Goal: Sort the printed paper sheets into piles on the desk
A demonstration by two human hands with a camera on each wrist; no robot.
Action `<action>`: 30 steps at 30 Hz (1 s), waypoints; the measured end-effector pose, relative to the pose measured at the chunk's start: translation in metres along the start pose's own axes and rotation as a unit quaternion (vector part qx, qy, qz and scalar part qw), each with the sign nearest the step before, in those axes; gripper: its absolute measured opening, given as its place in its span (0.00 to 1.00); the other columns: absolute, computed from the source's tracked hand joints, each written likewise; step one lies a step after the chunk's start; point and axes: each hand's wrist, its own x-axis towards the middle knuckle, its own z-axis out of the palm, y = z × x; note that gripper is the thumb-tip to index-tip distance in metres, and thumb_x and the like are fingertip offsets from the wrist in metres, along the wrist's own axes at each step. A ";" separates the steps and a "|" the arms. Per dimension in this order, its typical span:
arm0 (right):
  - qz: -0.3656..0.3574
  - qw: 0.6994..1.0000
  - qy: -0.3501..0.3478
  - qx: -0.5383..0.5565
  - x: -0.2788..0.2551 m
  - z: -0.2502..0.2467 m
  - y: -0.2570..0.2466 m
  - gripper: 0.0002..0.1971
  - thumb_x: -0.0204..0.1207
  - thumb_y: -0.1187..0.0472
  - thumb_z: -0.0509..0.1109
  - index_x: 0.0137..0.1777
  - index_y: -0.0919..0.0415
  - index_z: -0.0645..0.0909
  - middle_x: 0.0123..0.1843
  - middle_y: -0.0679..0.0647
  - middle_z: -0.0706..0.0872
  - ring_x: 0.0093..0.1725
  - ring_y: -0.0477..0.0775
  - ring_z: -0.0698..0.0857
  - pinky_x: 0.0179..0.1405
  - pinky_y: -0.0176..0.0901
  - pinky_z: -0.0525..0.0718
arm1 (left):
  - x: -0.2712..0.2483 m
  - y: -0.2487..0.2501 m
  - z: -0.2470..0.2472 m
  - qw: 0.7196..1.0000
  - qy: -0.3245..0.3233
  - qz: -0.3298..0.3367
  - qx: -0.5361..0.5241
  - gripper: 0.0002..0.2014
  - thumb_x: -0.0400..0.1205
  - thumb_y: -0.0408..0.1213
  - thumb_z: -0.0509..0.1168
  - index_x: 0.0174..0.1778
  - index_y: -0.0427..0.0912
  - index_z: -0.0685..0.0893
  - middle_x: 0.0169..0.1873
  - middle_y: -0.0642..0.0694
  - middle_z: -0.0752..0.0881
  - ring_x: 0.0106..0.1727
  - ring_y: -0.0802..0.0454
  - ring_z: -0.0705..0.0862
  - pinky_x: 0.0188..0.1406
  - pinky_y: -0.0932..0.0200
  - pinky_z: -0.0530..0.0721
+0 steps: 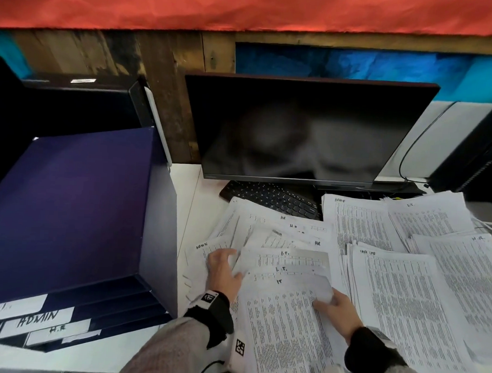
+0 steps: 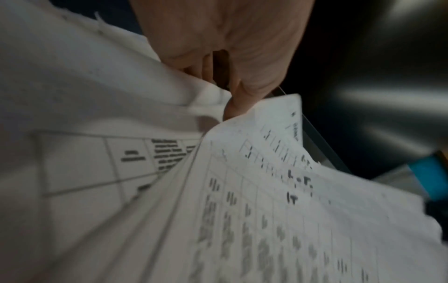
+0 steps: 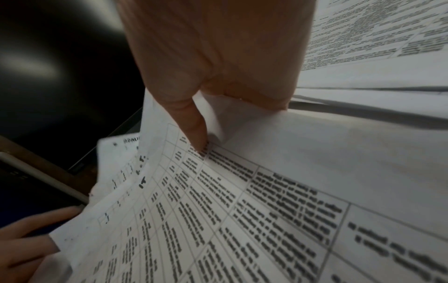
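A fanned bundle of printed sheets marked "IT" [image 1: 284,315] lies in front of me, slightly lifted off the white desk [image 1: 187,183]. My left hand [image 1: 226,265] holds its left edge, thumb against the paper and fingers over a sheet marked "ADMIN" [image 1: 204,248]. In the left wrist view the curled fingers [image 2: 232,80] dip between sheets [image 2: 266,210]. My right hand [image 1: 334,303] grips the bundle's curled right edge. Its thumb [image 3: 194,132] presses on the printed table [image 3: 242,210], its fingers hidden underneath. Loose "HR" sheets [image 1: 282,227] lie behind.
Stacked piles fill the right: one headed "ADMIN" [image 1: 356,222], one "IT" [image 1: 429,219], one "HR" [image 1: 472,275], one task list [image 1: 403,300]. A dark blue labelled tray stack [image 1: 69,206] stands left. Monitor [image 1: 306,129] and keyboard [image 1: 269,197] stand behind.
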 end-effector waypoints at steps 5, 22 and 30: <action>0.001 1.000 -0.017 0.021 -0.003 0.003 -0.004 0.15 0.74 0.69 0.72 0.60 0.61 0.79 0.52 0.54 0.87 0.50 0.52 0.86 0.48 0.45 0.84 | 0.013 -0.004 -0.010 0.979 -0.106 -0.114 -0.129 0.38 0.70 0.28 0.71 0.77 0.46 0.66 0.66 0.45 0.81 0.61 0.47 0.81 0.66 0.50 0.80; -0.196 0.941 -0.051 -0.272 -0.009 0.042 -0.017 0.10 0.78 0.59 0.66 0.58 0.60 0.79 0.53 0.52 0.69 0.57 0.52 0.68 0.56 0.35 0.65 | -0.009 -0.014 -0.050 0.972 -0.003 -0.222 0.074 0.17 0.80 0.29 0.58 0.65 0.37 0.68 0.61 0.34 0.81 0.59 0.34 0.81 0.58 0.48 0.81; -0.100 0.990 -0.092 -0.032 -0.003 0.035 -0.039 0.19 0.80 0.64 0.66 0.70 0.59 0.72 0.62 0.54 0.84 0.58 0.49 0.84 0.53 0.30 0.80 | -0.014 0.008 -0.053 0.987 0.102 -0.124 0.027 0.26 0.86 0.46 0.53 0.80 0.42 0.61 0.76 0.36 0.66 0.74 0.37 0.68 0.72 0.42 0.68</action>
